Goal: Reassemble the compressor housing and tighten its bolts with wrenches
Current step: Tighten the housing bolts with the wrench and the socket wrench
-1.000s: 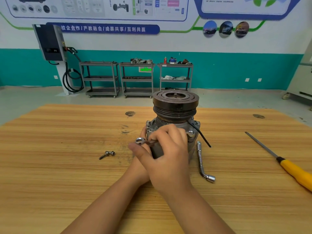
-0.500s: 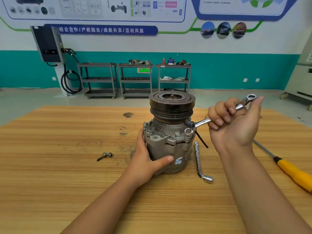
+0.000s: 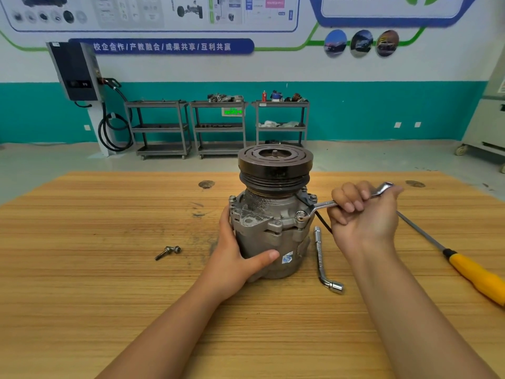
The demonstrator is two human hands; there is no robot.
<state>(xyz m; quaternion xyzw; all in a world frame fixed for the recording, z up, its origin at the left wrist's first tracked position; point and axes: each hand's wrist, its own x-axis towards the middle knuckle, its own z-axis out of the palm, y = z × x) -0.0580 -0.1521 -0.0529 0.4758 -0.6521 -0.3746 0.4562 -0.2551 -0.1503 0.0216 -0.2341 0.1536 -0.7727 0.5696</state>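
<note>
Compressor (image 3: 269,228): stands upright at mid-table (image 3: 109,269), pulley (image 3: 274,165) on top, housing halves closed together.
Left hand (image 3: 235,258): wraps the lower body from the left with the thumb across the front, bracing it.
Right hand (image 3: 363,214): clenched in a fist round the wrench (image 3: 322,205) shaft; the far ring end sticks out past the thumb.
Wrench: its near ring sits over a bolt (image 3: 301,214) on the right front ear, and the shaft runs out to the right and slightly up.
Other bolt heads: one shows on the left rear ear and one at the right rear. How tight they are cannot be told.
Loose bolts (image 3: 168,252): two lie together on the table, well left of the compressor.
Socket wrench (image 3: 321,258): L-shaped, lies just right of the compressor, untouched.
Screwdriver (image 3: 475,274): yellow-handled, far right, idle.
Step in hand: tightening the right front bolt, by the look of the grip.
Progress: likely part-way, since two bolts are not yet fitted.
Next move: probably a pull of the handle toward the person, with the ring flat on the head, while the left hand resists the twist.
Risk: the ring may slip off, or the compressor may turn on the table.
</note>
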